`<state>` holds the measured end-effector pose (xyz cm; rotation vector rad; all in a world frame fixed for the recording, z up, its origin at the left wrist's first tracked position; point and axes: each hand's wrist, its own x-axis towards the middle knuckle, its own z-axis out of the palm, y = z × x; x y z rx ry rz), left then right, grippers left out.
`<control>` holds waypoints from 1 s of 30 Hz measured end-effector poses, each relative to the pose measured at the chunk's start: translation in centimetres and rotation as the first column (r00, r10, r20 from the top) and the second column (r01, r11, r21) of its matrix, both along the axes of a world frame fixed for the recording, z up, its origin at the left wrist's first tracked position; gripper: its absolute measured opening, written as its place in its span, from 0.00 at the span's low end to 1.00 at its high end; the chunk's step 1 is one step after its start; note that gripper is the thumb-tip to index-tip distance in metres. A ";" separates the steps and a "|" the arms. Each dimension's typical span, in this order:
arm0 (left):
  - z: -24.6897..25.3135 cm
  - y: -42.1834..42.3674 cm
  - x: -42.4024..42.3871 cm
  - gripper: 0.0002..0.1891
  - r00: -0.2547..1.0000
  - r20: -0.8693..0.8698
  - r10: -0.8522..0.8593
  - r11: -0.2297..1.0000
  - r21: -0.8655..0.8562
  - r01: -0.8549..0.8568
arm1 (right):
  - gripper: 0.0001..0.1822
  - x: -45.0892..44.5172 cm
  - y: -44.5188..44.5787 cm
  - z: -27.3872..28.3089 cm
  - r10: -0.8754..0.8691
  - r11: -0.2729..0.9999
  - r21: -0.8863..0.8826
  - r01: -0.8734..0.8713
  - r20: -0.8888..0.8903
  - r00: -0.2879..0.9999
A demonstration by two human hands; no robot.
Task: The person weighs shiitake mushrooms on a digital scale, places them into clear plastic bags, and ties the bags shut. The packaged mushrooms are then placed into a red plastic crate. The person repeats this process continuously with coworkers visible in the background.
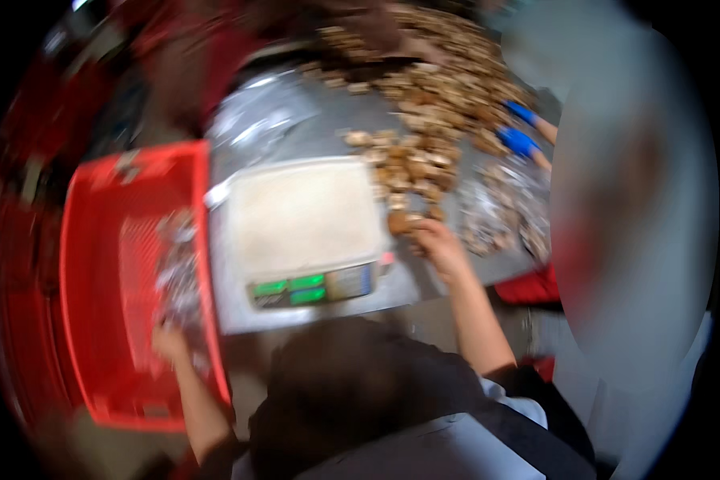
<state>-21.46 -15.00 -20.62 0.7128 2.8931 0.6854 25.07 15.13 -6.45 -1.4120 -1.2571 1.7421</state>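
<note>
Low in a red plastic crate, my left hand is closed at the near end of a clear plastic bag. The bag lies along the crate's right wall, and blur hides its contents. Reaching over the table, my right hand has its fingers bent at the near edge of a pile of brown mushrooms. Its fingertips meet the mushrooms, but I cannot tell whether one is gripped. Between my hands stands a weighing scale with a pale platform and lit green displays.
More mushrooms spread across the far table. Another person's blue-gloved hands are at the right, near filled clear bags. Empty-looking clear plastic lies behind the scale. A large blurred pale shape blocks the right side.
</note>
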 end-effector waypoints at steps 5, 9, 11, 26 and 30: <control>7.4 7.4 4.2 0.18 0.947 -0.311 0.081 0.969 0.247 -0.002 | 0.15 2.3 -0.3 -1.3 -0.017 0.992 0.124 -0.010 0.210 0.978; 11.8 12.7 7.8 0.16 0.936 -0.336 -0.100 0.858 0.448 0.252 | 0.18 6.2 0.2 -2.8 0.182 0.947 0.206 -0.248 0.294 0.938; 14.7 14.8 11.6 0.16 0.939 -0.320 -0.130 0.808 0.515 0.287 | 0.18 9.8 1.2 -1.6 0.271 0.911 0.221 -0.348 0.314 0.910; 15.6 20.6 34.5 0.06 0.554 0.108 -0.825 0.511 0.560 0.652 | 0.25 28.3 11.7 -2.6 -0.678 0.677 0.553 0.485 0.214 0.703; 16.3 21.4 34.9 0.05 0.661 0.163 -0.732 0.634 0.517 0.574 | 0.44 37.6 19.2 3.2 -0.948 0.300 0.874 0.383 0.228 0.223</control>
